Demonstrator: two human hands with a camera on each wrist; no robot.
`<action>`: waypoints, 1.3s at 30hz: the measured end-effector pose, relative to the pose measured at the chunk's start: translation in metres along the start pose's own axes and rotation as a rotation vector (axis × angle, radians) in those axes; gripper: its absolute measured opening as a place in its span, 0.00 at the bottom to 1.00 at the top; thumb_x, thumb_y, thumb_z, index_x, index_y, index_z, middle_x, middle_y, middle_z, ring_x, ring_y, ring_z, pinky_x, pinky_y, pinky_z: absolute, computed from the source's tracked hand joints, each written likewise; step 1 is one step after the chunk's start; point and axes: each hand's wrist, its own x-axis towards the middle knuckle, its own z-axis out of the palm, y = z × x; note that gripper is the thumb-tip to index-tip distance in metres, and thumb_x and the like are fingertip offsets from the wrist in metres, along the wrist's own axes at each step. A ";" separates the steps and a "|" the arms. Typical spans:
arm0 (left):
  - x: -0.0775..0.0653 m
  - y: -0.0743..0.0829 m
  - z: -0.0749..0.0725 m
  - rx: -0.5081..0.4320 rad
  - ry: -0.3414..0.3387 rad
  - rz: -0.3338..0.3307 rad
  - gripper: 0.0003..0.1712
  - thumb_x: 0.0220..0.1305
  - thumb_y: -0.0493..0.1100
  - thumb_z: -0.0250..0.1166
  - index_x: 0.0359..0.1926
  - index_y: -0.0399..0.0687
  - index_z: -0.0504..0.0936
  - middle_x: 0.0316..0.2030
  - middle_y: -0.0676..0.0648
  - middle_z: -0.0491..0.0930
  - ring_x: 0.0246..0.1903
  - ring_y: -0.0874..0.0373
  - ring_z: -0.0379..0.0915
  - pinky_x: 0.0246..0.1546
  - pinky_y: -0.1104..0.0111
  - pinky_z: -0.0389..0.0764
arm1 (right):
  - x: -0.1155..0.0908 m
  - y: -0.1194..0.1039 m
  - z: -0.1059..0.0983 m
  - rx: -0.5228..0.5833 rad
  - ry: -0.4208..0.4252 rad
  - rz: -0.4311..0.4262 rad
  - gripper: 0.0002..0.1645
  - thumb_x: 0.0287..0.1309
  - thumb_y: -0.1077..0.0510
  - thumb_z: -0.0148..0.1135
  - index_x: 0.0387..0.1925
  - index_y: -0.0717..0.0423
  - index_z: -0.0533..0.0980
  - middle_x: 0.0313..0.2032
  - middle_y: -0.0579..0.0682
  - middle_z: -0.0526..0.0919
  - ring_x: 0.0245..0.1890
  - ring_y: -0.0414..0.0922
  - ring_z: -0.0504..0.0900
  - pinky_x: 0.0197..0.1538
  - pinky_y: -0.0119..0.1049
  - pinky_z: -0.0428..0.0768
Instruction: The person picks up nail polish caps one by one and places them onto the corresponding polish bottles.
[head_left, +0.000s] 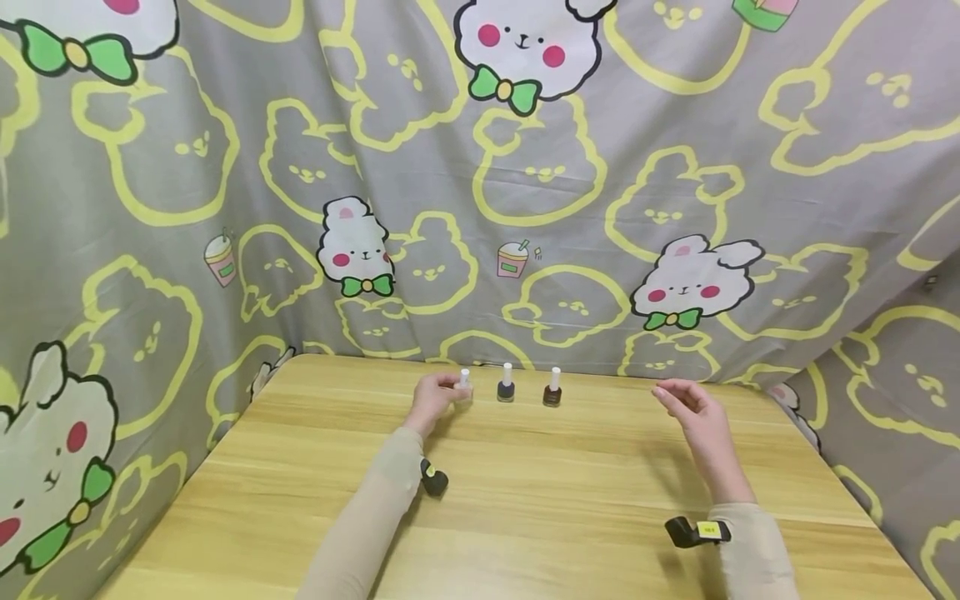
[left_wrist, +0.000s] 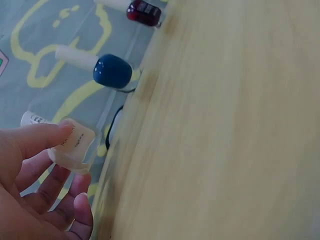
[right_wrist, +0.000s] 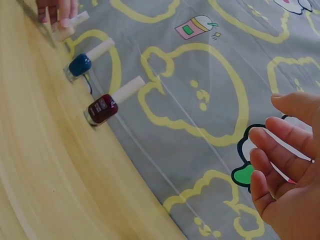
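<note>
My left hand point(head_left: 435, 398) pinches a pale nail polish bottle point(left_wrist: 77, 142) with a white cap between thumb and fingers, at the back of the table. Whether the bottle's base touches the tabletop, I cannot tell. To its right a dark blue nail polish bottle point(head_left: 506, 390) stands upright, its white cap on top. Farther right is a dark red nail polish bottle point(head_left: 552, 395), also upright and white-capped. My right hand point(head_left: 699, 417) hovers over the right side of the table, fingers loosely bent and holding nothing, as the right wrist view point(right_wrist: 287, 160) confirms.
The wooden table point(head_left: 510, 500) ends at a grey curtain point(head_left: 435, 192) with a cartoon rabbit print, hanging close behind the bottles and along both sides. A thin black cord point(left_wrist: 114, 127) shows at the table's back edge.
</note>
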 end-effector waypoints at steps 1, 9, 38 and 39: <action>0.001 -0.001 -0.001 0.006 -0.008 -0.004 0.19 0.51 0.36 0.74 0.45 0.35 0.84 0.42 0.39 0.85 0.41 0.53 0.79 0.42 0.68 0.77 | 0.000 0.000 -0.001 -0.016 -0.002 -0.001 0.18 0.64 0.52 0.62 0.48 0.62 0.76 0.35 0.23 0.80 0.38 0.25 0.76 0.41 0.19 0.73; 0.008 0.000 -0.008 0.063 -0.063 -0.021 0.20 0.51 0.35 0.74 0.47 0.35 0.84 0.44 0.38 0.85 0.44 0.50 0.80 0.50 0.61 0.78 | -0.005 0.000 0.003 -0.191 -0.047 -0.018 0.25 0.65 0.47 0.61 0.52 0.64 0.75 0.35 0.20 0.77 0.39 0.22 0.74 0.42 0.19 0.72; 0.030 -0.011 -0.026 0.161 -0.269 -0.005 0.19 0.47 0.38 0.77 0.43 0.43 0.86 0.41 0.46 0.85 0.39 0.57 0.75 0.34 0.70 0.72 | -0.026 0.018 0.000 -0.338 -0.178 -0.096 0.19 0.67 0.49 0.59 0.49 0.59 0.78 0.39 0.36 0.80 0.41 0.22 0.74 0.44 0.21 0.73; 0.031 -0.011 -0.026 0.160 -0.274 -0.004 0.19 0.47 0.38 0.76 0.44 0.43 0.86 0.41 0.45 0.85 0.39 0.57 0.75 0.34 0.69 0.73 | -0.026 0.018 -0.001 -0.340 -0.179 -0.096 0.19 0.67 0.49 0.59 0.49 0.60 0.78 0.39 0.36 0.80 0.41 0.22 0.74 0.44 0.20 0.73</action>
